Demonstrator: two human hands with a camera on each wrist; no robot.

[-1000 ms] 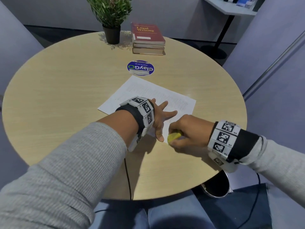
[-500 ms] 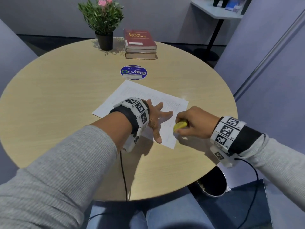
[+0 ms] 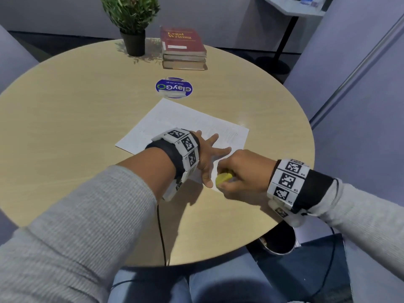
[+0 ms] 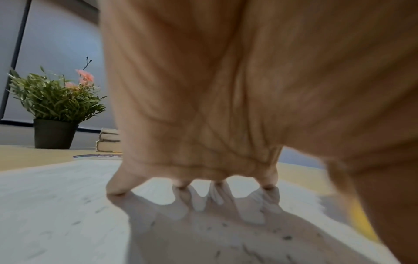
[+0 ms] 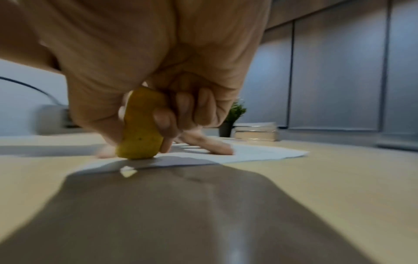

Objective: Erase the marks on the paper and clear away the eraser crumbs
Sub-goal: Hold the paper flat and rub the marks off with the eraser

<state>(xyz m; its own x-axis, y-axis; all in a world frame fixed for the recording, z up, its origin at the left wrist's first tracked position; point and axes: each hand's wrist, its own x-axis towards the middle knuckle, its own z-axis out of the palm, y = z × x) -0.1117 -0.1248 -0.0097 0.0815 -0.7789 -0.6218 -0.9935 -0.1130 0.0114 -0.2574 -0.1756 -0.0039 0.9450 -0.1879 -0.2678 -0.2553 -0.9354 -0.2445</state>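
The paper [image 3: 185,125] lies on the round table [image 3: 65,119], and everything here sits relative to it. The left hand [image 3: 207,158] presses flat on its near part, fingers spread to pin it. The right hand [image 3: 242,171] pinches the yellow eraser [image 3: 223,178], whose end touches the paper's near corner. Judging from this, erasing is under way; sweeping the dark crumbs [image 4: 287,237] comes next, needing a light brushing stroke.

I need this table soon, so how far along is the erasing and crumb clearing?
Mid-erasing. Nothing looks finished. In hand: the right hand grips the yellow eraser on the paper's near corner, while the left hand presses the sheet flat with spread fingers. Left: dark crumbs lie on the sheet, still unswept; whether marks remain cannot be told.
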